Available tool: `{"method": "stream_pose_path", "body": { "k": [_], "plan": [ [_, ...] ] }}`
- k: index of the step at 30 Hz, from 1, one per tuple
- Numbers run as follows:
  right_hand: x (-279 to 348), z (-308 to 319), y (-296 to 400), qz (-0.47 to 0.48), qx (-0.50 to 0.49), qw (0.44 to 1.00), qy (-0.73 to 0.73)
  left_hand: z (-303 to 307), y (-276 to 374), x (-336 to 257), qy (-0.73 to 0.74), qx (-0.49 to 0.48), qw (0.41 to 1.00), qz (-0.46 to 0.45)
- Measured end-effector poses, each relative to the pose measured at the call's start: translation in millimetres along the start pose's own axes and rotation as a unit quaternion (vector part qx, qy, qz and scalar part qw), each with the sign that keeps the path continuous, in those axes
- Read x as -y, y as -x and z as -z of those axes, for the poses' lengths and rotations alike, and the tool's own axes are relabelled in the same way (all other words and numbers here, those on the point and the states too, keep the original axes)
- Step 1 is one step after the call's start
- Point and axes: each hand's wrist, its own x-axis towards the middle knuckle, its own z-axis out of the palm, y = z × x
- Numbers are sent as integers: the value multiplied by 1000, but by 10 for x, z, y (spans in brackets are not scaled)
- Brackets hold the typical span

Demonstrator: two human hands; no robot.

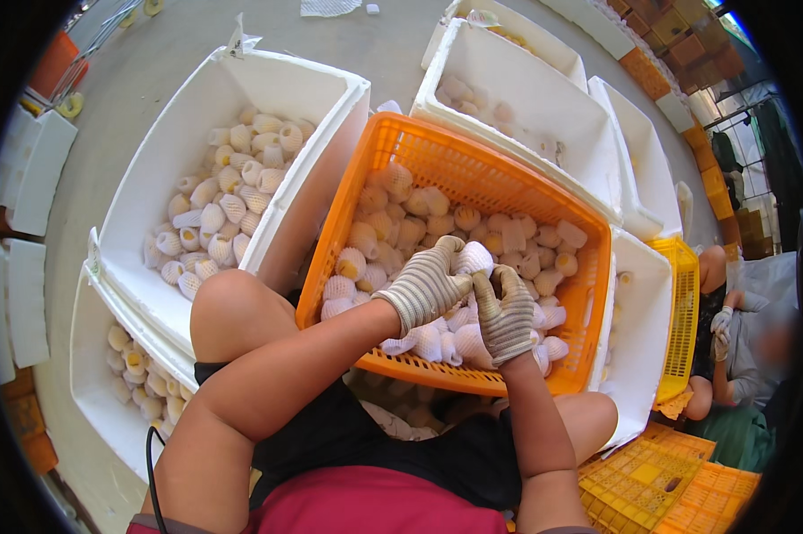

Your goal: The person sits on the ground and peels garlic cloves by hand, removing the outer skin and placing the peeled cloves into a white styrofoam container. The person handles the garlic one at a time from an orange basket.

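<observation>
My left hand [431, 280], in a striped knit work glove, grips a yellowish fruit in a white foam net sleeve [473, 257]. The fingers of my gloved right hand [506, 310] pinch the lower end of that same sleeve. Both hands are over an orange plastic crate [488, 160] that stands in front of me between my knees. Inside the crate lie many fruits in foam nets [375, 220]. Loose, flattened-looking white foam sleeves [435, 340] gather at its near side, partly hidden by my hands.
To the left, a white foam box [308, 73] holds netted fruits, with another foam box [84, 374] nearer me. More foam boxes [528, 87] stand behind and right of the crate. Yellow crates [642, 474] lie at lower right. A gloved co-worker [742, 334] sits at far right.
</observation>
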Motion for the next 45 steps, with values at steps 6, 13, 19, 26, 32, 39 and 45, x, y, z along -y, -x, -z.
{"method": "stream_pose_path", "body": {
  "k": [6,13,19,26,32,39,45],
  "plan": [
    [-56,52,42,44,-12,995,88,-37,0,51,-130,-11,991,-24],
    [-66,39,46,-29,-4,995,-91,-30,-103,221,163,47,979,108],
    [-118,22,86,-75,50,959,-270,80,-43,11,435,100,853,269],
    [-192,-97,56,-117,109,943,-291,31,68,-46,416,135,846,307],
    [-271,23,-912,-262,116,844,-454,-55,-79,47,417,198,828,318],
    [-346,-20,-2287,-162,-11,935,-315,-49,-43,42,314,191,878,305],
    [-2277,-735,-1790,-229,76,939,246,56,-155,-44,362,142,873,295]
  ]
}}
